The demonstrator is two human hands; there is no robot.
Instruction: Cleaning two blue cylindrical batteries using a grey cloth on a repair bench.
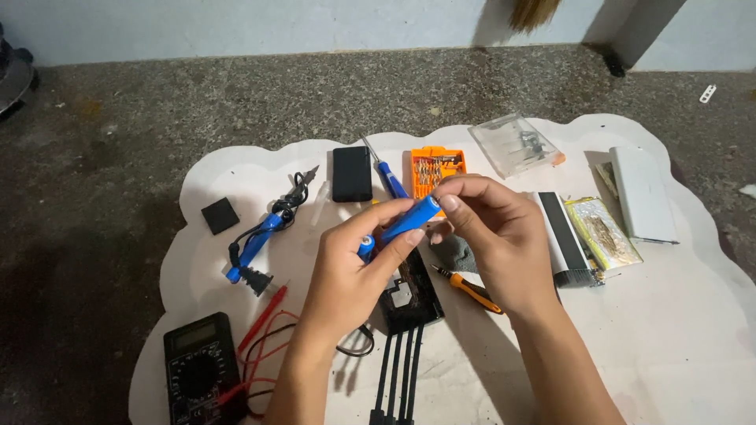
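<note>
In the centre of the frame, both hands pinch a blue cylindrical battery (408, 219): the left hand (346, 271) low, the right hand (492, 236) at its upper end. Below lies a white scalloped mat (677, 330) on a grey speckled floor (118, 142), with a pale wall (236, 24) along the top.

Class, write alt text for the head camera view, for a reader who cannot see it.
Two bare hands, the left hand and the right hand, hold a blue cylindrical battery over a white mat on a dark floor. Around them lie a black multimeter, a blue soldering iron, an orange bit set and a small screwdriver.
</note>
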